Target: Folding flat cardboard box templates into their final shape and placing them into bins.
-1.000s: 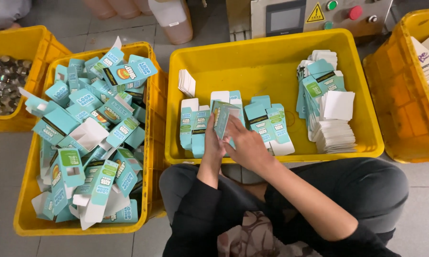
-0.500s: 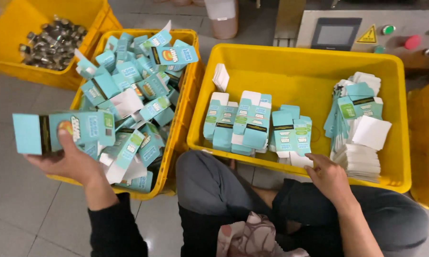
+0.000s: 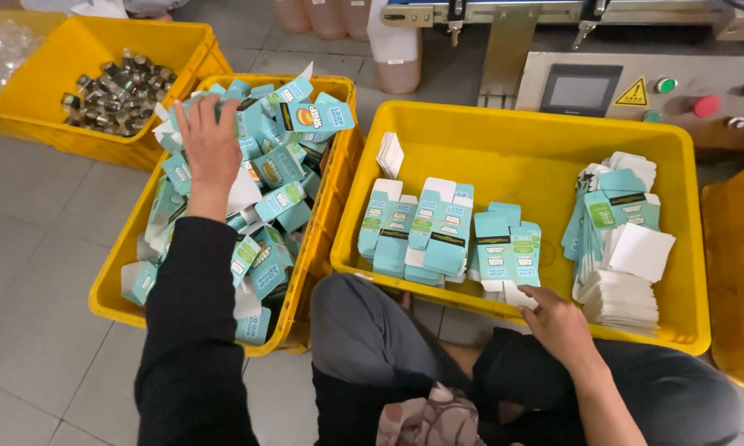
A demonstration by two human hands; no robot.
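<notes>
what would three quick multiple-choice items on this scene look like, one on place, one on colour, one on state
1. Where is the left hand?
A. over the bin of folded cartons
B. on the control panel
C. in the bin of jars

2. What colour is the middle bin?
A. blue
B. yellow
C. grey

3. How do the cartons by the right hand lie?
A. crumpled
B. standing open
C. flat, in rows

Answers: 1 A, the hand rests on the heaped teal cartons; 2 B, its walls are yellow; 3 C, the flat cartons overlap in rows along the near wall.
</notes>
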